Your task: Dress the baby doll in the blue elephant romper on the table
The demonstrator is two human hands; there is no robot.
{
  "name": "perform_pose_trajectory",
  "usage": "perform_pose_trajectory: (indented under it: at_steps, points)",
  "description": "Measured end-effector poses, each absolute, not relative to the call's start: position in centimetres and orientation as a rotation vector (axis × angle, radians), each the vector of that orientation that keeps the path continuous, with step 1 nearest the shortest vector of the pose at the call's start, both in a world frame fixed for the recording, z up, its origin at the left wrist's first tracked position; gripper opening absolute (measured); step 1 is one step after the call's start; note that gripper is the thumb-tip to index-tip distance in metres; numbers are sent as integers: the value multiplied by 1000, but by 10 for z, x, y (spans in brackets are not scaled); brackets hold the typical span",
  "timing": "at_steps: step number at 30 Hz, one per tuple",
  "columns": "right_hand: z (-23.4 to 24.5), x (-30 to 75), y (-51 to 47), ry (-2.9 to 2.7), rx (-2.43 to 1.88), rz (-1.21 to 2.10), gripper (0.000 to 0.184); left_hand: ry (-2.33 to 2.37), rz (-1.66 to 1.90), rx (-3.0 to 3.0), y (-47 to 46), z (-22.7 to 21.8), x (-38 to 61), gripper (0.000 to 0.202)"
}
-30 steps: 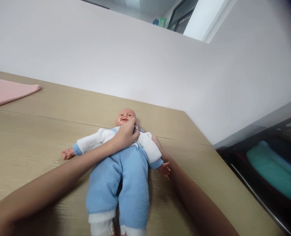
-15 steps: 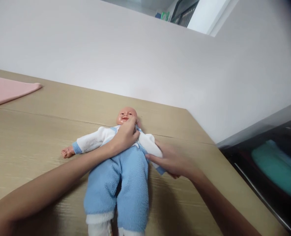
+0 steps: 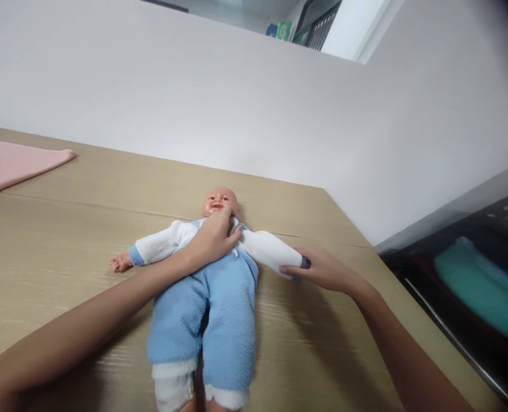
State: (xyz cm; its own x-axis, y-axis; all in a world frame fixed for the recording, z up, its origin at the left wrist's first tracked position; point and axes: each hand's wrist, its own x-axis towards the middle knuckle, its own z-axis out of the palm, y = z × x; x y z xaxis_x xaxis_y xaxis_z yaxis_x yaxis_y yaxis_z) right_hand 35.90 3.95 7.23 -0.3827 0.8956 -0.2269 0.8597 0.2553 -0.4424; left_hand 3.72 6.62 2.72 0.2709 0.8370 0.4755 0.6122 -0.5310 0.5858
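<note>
While the doll [image 3: 226, 286] lies face-up on the table [image 3: 65, 229], outfit [image 3: 232, 332] already on, the left hand [image 3: 213, 234] rests high across it, grip unclear; the right hand [image 3: 322, 270] is clamped on one cuff [image 3: 306, 262], sleeve [image 3: 271, 250] drawn straight; the opposite arm [image 3: 159, 243] is already spread; what's left, I can't tell

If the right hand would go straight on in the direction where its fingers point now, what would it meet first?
First the doll's white sleeve, whose end the right hand is holding; after that, probably the left hand on the doll's body, though depth is unclear.
</note>
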Motion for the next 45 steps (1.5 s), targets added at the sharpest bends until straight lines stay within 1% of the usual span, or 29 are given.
perform_pose_trajectory:
  at_steps: [3, 7, 10, 13, 15, 16, 17, 18, 20, 24, 27, 31, 34, 36, 39, 45]
  points:
    - [60, 364, 39, -2356, -1649, 698, 49, 1306, 1141, 2391, 52, 30, 27, 23]
    - [40, 366, 42, -2180, -1611, 481, 52, 1383, 1137, 2418, 29, 27, -2, 37]
    - [21, 363, 44, -2140, -1528, 340, 51, 1486, 1137, 2375, 13, 21, -30, 34]
    - [8, 348, 36, -2097, -1484, 27, 54, 1645, 1056, 2312, -2, 15, -54, 32]
    - [7, 328, 23, -2076, -1413, -129, 50, 1716, 947, 2263, -11, 12, -63, 34]
    - [9, 317, 16, -2105, -1348, -117, 44, 1728, 894, 2250, -14, 10, -66, 35]
    - [12, 304, 10, -2152, -1265, -32, 36, 1730, 852, 2244, -17, 10, -67, 37]
    - [15, 292, 4, -2182, -1188, 104, 29, 1726, 825, 2241, -19, 9, -67, 39]
    - [20, 271, -1, -2155, -1092, 401, 24, 1716, 806, 2221, -20, 10, -67, 39]
    - [15, 253, 12, -1823, -1097, 844, 34, 1743, 820, 2112, -18, 11, -67, 36]
    - [-1, 250, 25, -1578, -1124, 1060, 45, 1709, 875, 2106, -17, 8, -68, 37]
    - [-20, 248, 29, -1470, -1148, 1124, 53, 1704, 884, 2164, -19, 2, -69, 38]
    - [-22, 249, 28, -1477, -1163, 1152, 55, 1717, 871, 2183, -20, -2, -70, 39]
    - [-18, 252, 27, -1536, -1172, 1167, 53, 1715, 876, 2175, -20, -4, -71, 40]
    - [-11, 257, 22, -1643, -1201, 1138, 45, 1657, 897, 2147, -21, -6, -72, 42]
    - [-15, 258, 8, -1636, -1282, 1009, 45, 1560, 884, 2113, -21, -9, -74, 38]
